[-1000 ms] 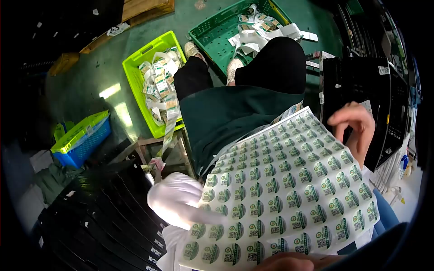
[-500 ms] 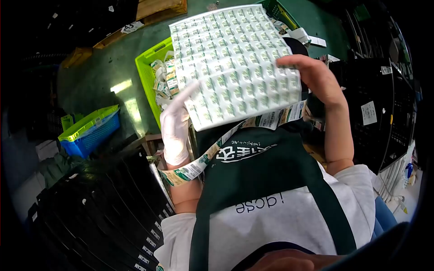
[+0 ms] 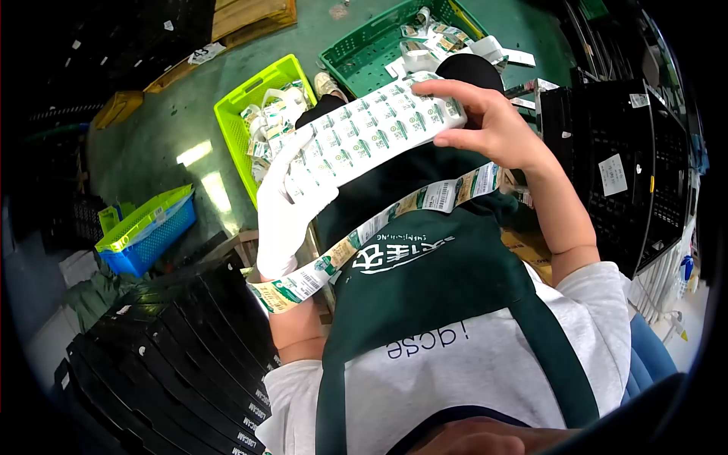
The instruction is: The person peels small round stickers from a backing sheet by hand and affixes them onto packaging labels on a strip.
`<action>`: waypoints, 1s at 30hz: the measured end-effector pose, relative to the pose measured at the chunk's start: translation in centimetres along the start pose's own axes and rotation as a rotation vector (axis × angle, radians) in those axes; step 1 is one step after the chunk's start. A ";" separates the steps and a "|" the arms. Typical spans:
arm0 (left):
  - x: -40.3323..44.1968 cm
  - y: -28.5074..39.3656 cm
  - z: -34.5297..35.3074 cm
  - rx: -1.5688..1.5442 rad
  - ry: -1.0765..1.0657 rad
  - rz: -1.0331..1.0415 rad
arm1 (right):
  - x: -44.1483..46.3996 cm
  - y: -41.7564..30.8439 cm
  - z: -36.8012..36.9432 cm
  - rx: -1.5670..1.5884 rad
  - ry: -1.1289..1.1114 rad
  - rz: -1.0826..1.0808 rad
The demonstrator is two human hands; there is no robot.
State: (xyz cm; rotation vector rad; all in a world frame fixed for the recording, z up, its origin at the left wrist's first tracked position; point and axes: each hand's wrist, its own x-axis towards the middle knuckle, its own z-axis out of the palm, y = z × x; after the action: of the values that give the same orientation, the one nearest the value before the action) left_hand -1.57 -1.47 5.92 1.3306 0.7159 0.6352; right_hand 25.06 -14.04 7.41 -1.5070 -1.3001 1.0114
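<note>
My left hand [image 3: 292,197], in a white glove, grips the left end of a sticker sheet [image 3: 371,135]. The sheet is folded or rolled into a thick white band with rows of round green labels facing up. At its right end my bare right hand [image 3: 481,121] holds it, thumb below and fingers over the top edge. A long strip of printed labels [image 3: 409,205] runs across my green apron, from near my left forearm to below my right hand. How the sheet is folded underneath is hidden.
A lime crate [image 3: 235,125] holds label strips, as does a green crate [image 3: 349,64] at the top. A blue crate [image 3: 152,239] stands at left. Black stacked crates [image 3: 174,334] fill the lower left, and black crates [image 3: 607,136] stand at right.
The sheet was spread out wide; now it is gathered into a narrow band between my hands. My right hand has moved slightly left and grips its end. The crates are uncovered again.
</note>
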 end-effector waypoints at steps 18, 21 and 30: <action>1.0 0.8 -0.9 0.090 0.353 0.221 | 0.9 0.3 1.5 0.384 0.101 0.201; 1.0 -0.5 -2.5 0.102 0.355 0.123 | 1.6 1.0 1.0 0.194 0.018 0.171; 1.6 -1.2 -2.0 -0.008 0.187 0.016 | 5.8 -1.8 1.5 -0.653 -0.243 -0.281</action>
State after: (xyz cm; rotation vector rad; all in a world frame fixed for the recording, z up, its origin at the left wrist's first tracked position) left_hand -2.03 0.86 4.37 1.2818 0.8536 0.7820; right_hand 23.84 -7.97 8.55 -1.6258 -2.0914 0.6216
